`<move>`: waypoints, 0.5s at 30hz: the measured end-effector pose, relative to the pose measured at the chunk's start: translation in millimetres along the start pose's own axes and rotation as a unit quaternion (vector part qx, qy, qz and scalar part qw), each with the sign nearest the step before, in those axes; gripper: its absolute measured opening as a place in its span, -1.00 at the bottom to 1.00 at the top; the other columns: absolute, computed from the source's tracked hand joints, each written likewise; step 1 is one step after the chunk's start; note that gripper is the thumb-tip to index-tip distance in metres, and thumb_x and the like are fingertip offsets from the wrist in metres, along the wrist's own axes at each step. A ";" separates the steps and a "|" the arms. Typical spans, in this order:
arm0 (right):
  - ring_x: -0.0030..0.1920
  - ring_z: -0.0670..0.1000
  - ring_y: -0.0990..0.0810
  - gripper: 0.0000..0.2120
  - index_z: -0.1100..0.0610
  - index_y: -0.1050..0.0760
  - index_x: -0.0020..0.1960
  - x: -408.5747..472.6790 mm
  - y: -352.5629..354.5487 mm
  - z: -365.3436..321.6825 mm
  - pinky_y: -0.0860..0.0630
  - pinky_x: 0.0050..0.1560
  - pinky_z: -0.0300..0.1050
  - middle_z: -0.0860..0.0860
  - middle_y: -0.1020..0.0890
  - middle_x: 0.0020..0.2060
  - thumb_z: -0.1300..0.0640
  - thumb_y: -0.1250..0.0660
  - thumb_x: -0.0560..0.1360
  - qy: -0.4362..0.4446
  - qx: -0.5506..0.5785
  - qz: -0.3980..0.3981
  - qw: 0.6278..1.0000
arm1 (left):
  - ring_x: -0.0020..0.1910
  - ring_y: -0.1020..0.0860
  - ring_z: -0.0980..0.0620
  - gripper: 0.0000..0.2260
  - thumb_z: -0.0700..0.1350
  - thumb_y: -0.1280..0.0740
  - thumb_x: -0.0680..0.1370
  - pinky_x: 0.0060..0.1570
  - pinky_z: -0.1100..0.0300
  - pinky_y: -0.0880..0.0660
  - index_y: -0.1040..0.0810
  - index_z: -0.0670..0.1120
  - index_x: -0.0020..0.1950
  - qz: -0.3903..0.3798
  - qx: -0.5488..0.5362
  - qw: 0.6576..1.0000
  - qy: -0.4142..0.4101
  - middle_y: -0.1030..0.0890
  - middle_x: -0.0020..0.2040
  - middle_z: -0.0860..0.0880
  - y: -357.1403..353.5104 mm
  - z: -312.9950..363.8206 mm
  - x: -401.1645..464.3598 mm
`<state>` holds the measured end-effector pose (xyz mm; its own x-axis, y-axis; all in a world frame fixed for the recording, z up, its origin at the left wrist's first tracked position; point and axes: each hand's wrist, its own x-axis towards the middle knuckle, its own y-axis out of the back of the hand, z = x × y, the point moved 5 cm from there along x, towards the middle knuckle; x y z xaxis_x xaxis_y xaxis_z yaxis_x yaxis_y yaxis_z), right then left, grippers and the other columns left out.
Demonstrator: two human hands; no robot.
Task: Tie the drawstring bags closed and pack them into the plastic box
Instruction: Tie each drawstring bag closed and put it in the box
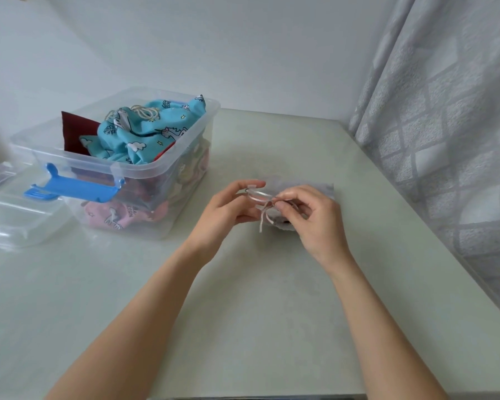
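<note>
My left hand (231, 207) pinches a loop of the pale drawstring cord (257, 197), and my right hand (306, 215) pinches the cord at the knot. The small grey fabric drawstring bag (303, 188) lies on the pale tabletop (243, 313) under and just beyond my right hand. I judge the bow half made: I should pull both loops evenly, keeping the neck gathered. The clear plastic box with a blue latch (145, 168), well left of my left hand, already holds other bags.
</note>
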<state>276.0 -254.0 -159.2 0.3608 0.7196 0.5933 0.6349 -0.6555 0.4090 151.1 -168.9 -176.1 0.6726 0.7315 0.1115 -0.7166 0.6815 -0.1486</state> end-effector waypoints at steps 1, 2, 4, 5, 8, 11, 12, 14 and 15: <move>-0.15 -0.07 -0.60 -0.90 0.06 -0.60 -0.14 -0.6 1.1 -1.8 -0.56 -0.10 -0.09 -0.10 -0.59 -0.21 0.24 -0.40 0.42 0.015 -0.011 0.009 1.000 | -0.27 -0.57 0.05 -0.67 -0.40 -0.11 0.53 -0.12 0.27 -0.53 -0.54 -0.09 0.10 -0.004 -0.006 1.000 0.000 -0.61 -0.11 -0.08 0.0 0.7 -0.4; -0.15 -0.08 -0.60 -0.91 0.11 -0.61 -0.14 -0.7 2.3 -4.0 -0.55 -0.11 -0.12 -0.07 -0.60 -0.21 0.28 -0.41 0.42 0.030 -0.020 0.017 0.999 | -0.29 -0.58 0.04 -0.67 -0.40 -0.10 0.53 -0.14 0.26 -0.54 -0.53 -0.10 0.11 -0.008 -0.009 1.000 -0.002 -0.61 -0.11 -0.06 -0.4 1.6 -0.5; -0.15 -0.11 -0.60 -0.89 0.15 -0.63 -0.15 -0.9 3.7 -7.3 -0.53 -0.11 -0.20 -0.04 -0.60 -0.21 0.33 -0.42 0.40 0.053 -0.029 0.027 0.998 | -0.34 -0.61 0.03 -0.71 -0.40 -0.14 0.55 -0.18 0.26 -0.54 -0.51 -0.11 0.12 -0.016 -0.007 1.000 -0.004 -0.61 -0.11 -0.04 -2.1 0.8 -1.3; -0.15 -0.12 -0.59 -0.88 0.16 -0.63 -0.15 -1.1 3.6 -9.1 -0.51 -0.11 -0.24 -0.04 -0.60 -0.21 0.34 -0.42 0.39 0.063 -0.030 0.028 0.997 | -0.36 -0.62 0.02 -0.75 -0.37 -0.19 0.55 -0.19 0.26 -0.54 -0.49 -0.12 0.14 -0.020 -0.001 1.000 -0.002 -0.60 -0.09 -0.06 -2.9 -0.6 -1.3; -0.14 -0.09 -0.60 -0.88 0.20 -0.62 -0.17 -1.4 1.6 -13.7 -0.49 -0.07 -0.28 0.02 -0.62 -0.21 0.39 -0.42 0.38 0.087 -0.032 0.029 0.995 | -0.39 -0.62 0.04 -0.74 -0.31 -0.30 0.52 -0.21 0.26 -0.55 -0.47 -0.14 0.19 -0.038 0.017 0.999 0.024 -0.60 -0.08 -0.10 -5.2 -6.4 -0.9; -0.16 -0.05 -0.61 -0.85 0.21 -0.61 -0.19 -0.6 3.3 -15.6 -0.50 -0.08 -0.26 0.04 -0.63 -0.23 0.43 -0.40 0.36 0.096 -0.018 0.031 0.995 | -0.37 -0.62 0.07 -0.73 -0.37 -0.32 0.50 -0.19 0.24 -0.57 -0.52 -0.10 0.13 -0.032 0.041 0.999 0.013 -0.65 -0.20 -0.08 -4.6 -6.0 0.1; -0.16 -0.05 -0.62 -0.83 0.19 -0.61 -0.19 -0.8 3.8 -15.7 -0.50 -0.07 -0.26 0.04 -0.64 -0.23 0.44 -0.40 0.36 0.090 -0.007 0.031 0.995 | -0.33 -0.63 0.06 -0.73 -0.39 -0.33 0.48 -0.15 0.21 -0.58 -0.54 -0.09 0.09 -0.011 0.052 0.999 0.000 -0.67 -0.23 -0.08 -1.8 -5.0 1.0; -0.15 -0.10 -0.63 -0.80 0.12 -0.61 -0.17 -0.7 6.0 -11.9 -0.50 -0.05 -0.29 -0.05 -0.67 -0.23 0.41 -0.41 0.38 0.036 0.050 0.041 0.997 | -0.26 -0.63 0.09 -0.77 -0.34 -0.38 0.46 -0.06 0.20 -0.57 -0.58 -0.04 0.00 0.052 0.060 0.997 -0.022 -0.68 -0.26 -0.03 6.9 -2.9 2.7; -0.16 -0.15 -0.63 -0.80 0.10 -0.61 -0.17 0.0 7.5 -8.0 -0.49 -0.06 -0.32 -0.11 -0.68 -0.24 0.39 -0.40 0.40 -0.014 0.100 0.052 0.994 | -0.24 -0.62 0.14 -0.80 -0.28 -0.42 0.45 -0.04 0.23 -0.53 -0.59 -0.02 -0.03 0.088 0.058 0.994 -0.031 -0.68 -0.28 0.02 12.6 -2.5 3.5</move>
<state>275.3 -260.8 -150.5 0.4484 0.6579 0.6050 0.7146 -0.6705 0.1995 144.8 -157.8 -180.0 0.5247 0.8372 0.1540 -0.8413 0.5376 -0.0565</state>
